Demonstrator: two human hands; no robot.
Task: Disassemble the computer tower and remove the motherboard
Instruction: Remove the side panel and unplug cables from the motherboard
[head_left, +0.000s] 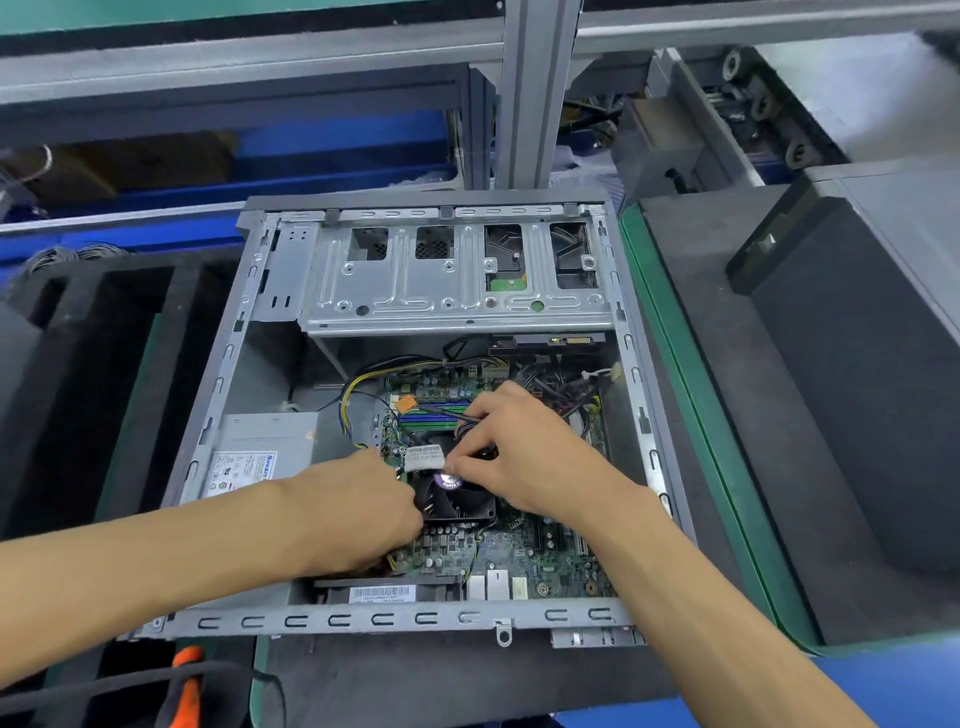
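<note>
Left hand (363, 499) hides the CPU fan's (457, 499) left edge, grip unclear; right hand (524, 452) pinches a labelled cable (426, 460) above the fan, motherboard (519, 561) beneath both

Both forearms are showing bare from the bottom frame edge up to the wrists; no sleeve cuff is entering view. Left hand (363, 499) and right hand (524, 452) are wearing no gloves, rings, watch or wristband (upper arms are lying out of frame).
</note>
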